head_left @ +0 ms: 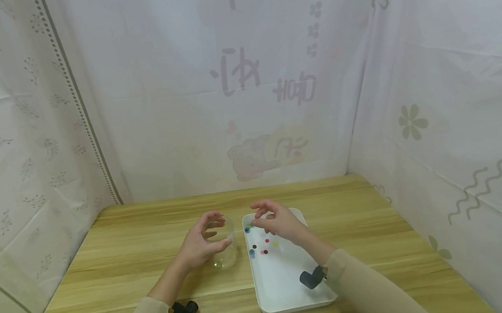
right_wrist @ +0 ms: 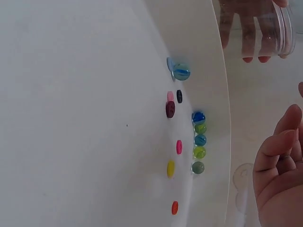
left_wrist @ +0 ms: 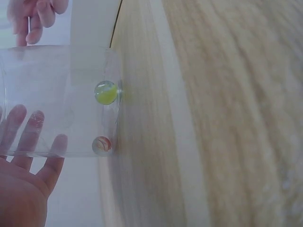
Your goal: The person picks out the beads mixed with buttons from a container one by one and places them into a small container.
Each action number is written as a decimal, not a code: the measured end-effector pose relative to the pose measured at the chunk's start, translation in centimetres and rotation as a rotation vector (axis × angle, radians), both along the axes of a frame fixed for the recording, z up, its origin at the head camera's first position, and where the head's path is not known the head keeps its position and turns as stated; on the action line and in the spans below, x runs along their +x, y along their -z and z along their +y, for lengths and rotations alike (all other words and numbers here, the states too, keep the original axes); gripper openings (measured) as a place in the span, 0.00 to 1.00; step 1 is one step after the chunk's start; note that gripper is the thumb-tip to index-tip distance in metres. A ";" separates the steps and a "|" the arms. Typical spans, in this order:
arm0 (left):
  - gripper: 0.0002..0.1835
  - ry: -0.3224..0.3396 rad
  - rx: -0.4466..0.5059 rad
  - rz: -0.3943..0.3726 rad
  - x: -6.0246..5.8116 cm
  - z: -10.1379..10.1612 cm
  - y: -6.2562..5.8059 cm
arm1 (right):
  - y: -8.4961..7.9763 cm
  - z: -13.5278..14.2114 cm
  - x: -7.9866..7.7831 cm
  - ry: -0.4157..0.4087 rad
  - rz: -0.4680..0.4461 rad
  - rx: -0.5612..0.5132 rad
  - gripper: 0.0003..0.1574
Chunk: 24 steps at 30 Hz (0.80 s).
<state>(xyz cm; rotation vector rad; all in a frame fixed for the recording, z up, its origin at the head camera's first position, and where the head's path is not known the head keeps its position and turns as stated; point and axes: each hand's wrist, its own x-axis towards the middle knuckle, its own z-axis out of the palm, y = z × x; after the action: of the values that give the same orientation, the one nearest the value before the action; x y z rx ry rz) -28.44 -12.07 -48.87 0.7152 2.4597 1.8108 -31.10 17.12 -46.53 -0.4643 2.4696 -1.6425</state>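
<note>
My left hand curves its fingers and thumb around a clear plastic jar standing on the table. Inside, at its bottom, lie a yellow-green marble and a reddish swirled marble. Over the far left part of a white tray hovers my right hand, fingers loosely bent, no object visible in it. Several blue and green marbles line the tray's wall there. A blue marble sits apart beside a light blue button. Buttons nearby include a yellow button and a maroon button.
The tray stands just right of the jar, its raised rim between them. A wood-grain table carries both. Patterned white curtains hang behind and along both sides. A black wrist camera hangs over the tray's right edge.
</note>
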 end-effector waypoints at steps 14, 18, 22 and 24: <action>0.39 0.007 0.006 -0.012 0.0 0.0 -0.3 | 0.8 0.2 -0.3 -0.045 -0.059 0.107 0.29; 0.40 0.010 0.009 -0.016 0.0 0.0 -0.1 | 1.4 0.1 -0.1 -0.062 -0.079 0.144 0.28; 0.40 0.007 0.009 -0.021 0.1 0.0 -0.2 | 1.7 0.0 0.1 -0.107 -0.098 0.160 0.28; 0.41 0.007 0.005 -0.018 0.1 0.0 -0.2 | 1.9 0.0 0.1 -0.138 -0.102 0.167 0.27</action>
<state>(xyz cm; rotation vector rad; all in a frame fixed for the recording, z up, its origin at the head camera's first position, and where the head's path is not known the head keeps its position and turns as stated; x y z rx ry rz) -28.35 -12.09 -48.66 0.7042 2.4391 1.8132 -31.04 17.14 -48.45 -0.5025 2.4149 -1.3608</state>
